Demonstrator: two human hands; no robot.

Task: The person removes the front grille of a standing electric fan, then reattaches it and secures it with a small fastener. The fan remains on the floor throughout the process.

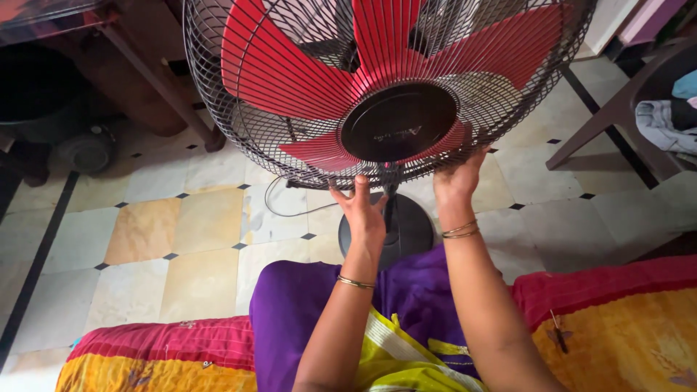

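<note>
A pedestal fan with red blades (283, 72) and a black wire guard (218, 109) stands right in front of me, its black hub cap (399, 120) facing me. My left hand (361, 210) reaches up to the guard's lower rim, fingers spread and touching the wires. My right hand (459, 178) grips the lower rim of the guard a little to the right. Both wrists wear thin gold bangles. The fan's round black base (414, 229) rests on the floor behind my hands.
A tiled floor (181, 225) with a black cable (279, 207) lies below the fan. A dark wooden table leg (163, 83) stands at the left, a chair with clothes (653, 116) at the right. A red and yellow cloth (617, 319) covers where I sit.
</note>
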